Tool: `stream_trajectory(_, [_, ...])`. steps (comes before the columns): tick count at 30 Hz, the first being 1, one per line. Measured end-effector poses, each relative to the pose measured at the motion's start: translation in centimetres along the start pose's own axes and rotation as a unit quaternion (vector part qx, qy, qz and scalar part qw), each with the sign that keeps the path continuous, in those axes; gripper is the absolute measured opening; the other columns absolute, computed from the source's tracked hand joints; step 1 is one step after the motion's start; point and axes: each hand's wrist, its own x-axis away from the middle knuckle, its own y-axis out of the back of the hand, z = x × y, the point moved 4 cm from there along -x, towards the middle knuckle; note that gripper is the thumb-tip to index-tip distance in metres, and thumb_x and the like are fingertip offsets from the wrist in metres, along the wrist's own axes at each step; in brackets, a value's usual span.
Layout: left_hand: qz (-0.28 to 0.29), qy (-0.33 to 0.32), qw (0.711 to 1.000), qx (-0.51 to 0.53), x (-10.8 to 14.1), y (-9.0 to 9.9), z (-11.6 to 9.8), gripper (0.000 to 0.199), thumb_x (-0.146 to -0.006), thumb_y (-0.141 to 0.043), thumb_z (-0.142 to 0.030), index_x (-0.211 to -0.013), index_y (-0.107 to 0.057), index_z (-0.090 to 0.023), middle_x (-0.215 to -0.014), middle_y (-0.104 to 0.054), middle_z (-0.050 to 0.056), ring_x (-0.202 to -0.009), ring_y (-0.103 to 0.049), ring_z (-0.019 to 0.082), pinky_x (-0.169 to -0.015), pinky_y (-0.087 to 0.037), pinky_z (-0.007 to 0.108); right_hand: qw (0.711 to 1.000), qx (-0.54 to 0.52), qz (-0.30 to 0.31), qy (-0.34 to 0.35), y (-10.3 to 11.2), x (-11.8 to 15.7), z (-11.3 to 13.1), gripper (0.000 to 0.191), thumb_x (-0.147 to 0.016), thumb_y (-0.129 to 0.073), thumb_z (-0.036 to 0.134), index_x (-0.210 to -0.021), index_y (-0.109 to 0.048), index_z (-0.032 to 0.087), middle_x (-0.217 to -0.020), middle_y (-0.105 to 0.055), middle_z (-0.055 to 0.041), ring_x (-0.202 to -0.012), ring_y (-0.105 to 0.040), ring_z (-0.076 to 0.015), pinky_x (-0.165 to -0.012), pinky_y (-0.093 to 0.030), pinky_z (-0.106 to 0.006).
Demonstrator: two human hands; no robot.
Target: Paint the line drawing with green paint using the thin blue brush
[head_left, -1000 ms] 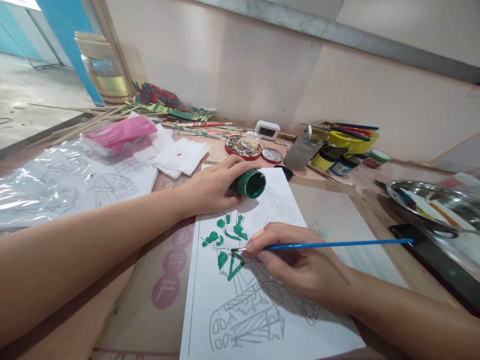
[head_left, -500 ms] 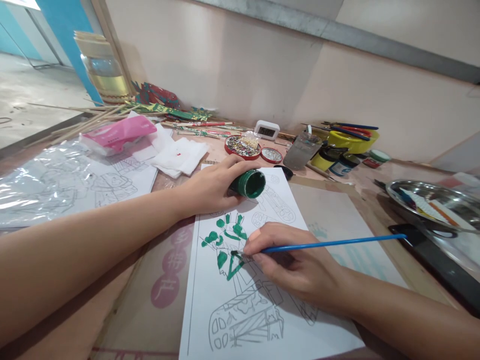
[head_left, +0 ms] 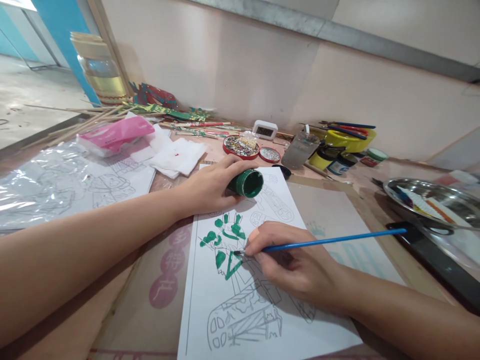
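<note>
A sheet of white paper [head_left: 198, 310] with a pencil-line drawing lies on flat cardboard. Green paint [head_left: 220, 258] fills several shapes in the drawing's upper left, and a green outlined triangle is beside them. My left hand [head_left: 213, 185] is closed around a tipped jar of green paint [head_left: 250, 183], its open mouth facing right above the paper. In my right hand [head_left: 290, 260], pinched between thumb and fingers, is a thin blue paintbrush [head_left: 330, 241]. The dark bristles touch or hover at the triangle's upper right corner; I cannot tell which.
Left lie plastic-covered drawings [head_left: 71, 185], white tissues [head_left: 178, 154] and a pink packet [head_left: 116, 134]. Behind stand red dishes of beads [head_left: 240, 146], a small digital clock [head_left: 265, 130], a cup of murky water [head_left: 299, 150] and paint jars [head_left: 342, 164]. A metal bowl [head_left: 431, 197] sits right.
The brush tip has shifted slightly right along the triangle's top, and the brush's far end has risen a little. My left hand and the paint jar stay in nearly the same place.
</note>
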Motion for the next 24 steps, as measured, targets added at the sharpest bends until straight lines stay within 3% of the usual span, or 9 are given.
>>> stream_trajectory(7, [-0.001,0.005,1.000,-0.004,-0.04,0.05,-0.07,0.067,-0.086,-0.062,-0.027,-0.148,-0.040,-0.028,-0.140,-0.052,0.011,-0.127,-0.056,0.031,-0.107,-0.047,0.047,1.000,-0.011,-0.003,-0.010,0.07,0.00,0.07,0.021,-0.081,-0.054,0.006,-0.087,-0.067,0.021,-0.083,-0.072,-0.0039,-0.076,-0.068,-0.0166,-0.068,-0.056,-0.028])
stream_trajectory(13, [0.001,0.003,1.000,-0.003,-0.04,0.10,-0.13,0.068,-0.084,-0.063,-0.025,-0.149,-0.041,-0.027,-0.143,-0.051,0.012,-0.128,-0.056,0.032,-0.106,-0.048,0.046,1.000,-0.004,-0.006,-0.003,0.13,-0.02,0.07,0.020,-0.084,-0.055,0.007,-0.090,-0.069,0.021,-0.088,-0.075,-0.0053,-0.082,-0.070,-0.0173,-0.075,-0.057,-0.031])
stream_trajectory(24, [0.001,0.010,1.000,-0.011,-0.01,0.12,-0.18,0.068,-0.085,-0.063,-0.027,-0.149,-0.040,-0.029,-0.143,-0.052,0.010,-0.128,-0.057,0.030,-0.106,-0.048,0.044,1.000,-0.001,0.006,0.000,0.07,0.01,0.26,0.022,-0.076,-0.051,0.005,-0.082,-0.064,0.021,-0.079,-0.070,-0.0036,-0.073,-0.066,-0.0169,-0.065,-0.053,-0.028])
